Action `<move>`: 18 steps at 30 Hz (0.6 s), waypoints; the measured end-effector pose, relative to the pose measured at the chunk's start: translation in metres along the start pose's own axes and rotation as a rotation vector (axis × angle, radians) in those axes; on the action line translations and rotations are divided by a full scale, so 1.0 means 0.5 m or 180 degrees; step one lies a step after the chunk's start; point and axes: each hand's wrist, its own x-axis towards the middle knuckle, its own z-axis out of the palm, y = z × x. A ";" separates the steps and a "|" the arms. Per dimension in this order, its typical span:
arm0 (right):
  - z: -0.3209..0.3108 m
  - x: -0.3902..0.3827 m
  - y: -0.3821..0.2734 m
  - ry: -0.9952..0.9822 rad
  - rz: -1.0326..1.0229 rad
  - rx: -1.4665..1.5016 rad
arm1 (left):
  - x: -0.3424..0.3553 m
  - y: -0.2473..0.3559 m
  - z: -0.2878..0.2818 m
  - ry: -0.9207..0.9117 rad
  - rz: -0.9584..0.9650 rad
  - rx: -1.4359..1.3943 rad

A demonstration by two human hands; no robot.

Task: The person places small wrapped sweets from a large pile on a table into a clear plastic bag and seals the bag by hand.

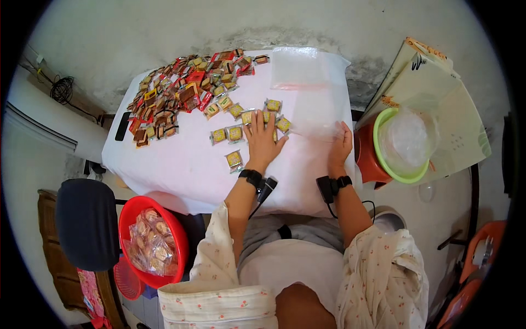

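Observation:
My left hand [263,143] lies flat with fingers spread over several small wrapped biscuits, among them a yellow wrapped biscuit [282,124] beside the thumb. More of these packets sit around it, such as a biscuit packet [234,159] nearer to me and another packet [218,135] to the left. What is under the palm is hidden. At the right side of the table, my right hand [341,143] pinches the edge of a clear plastic bag [315,118], which rests on the cloth between both hands.
A large heap of mixed wrapped snacks [186,93] covers the back left of the white-clothed table [181,186], near a black phone [123,126]. Flat clear bags [298,68] lie at the back. A red basin [183,257] holds bagged biscuits; a green-rimmed basin [378,143] holds plastic bags.

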 end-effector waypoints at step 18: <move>-0.016 0.005 0.005 -0.0154 -0.0017 -0.0069 | -0.081 -0.179 -0.069 0.0220 -0.0798 -0.0166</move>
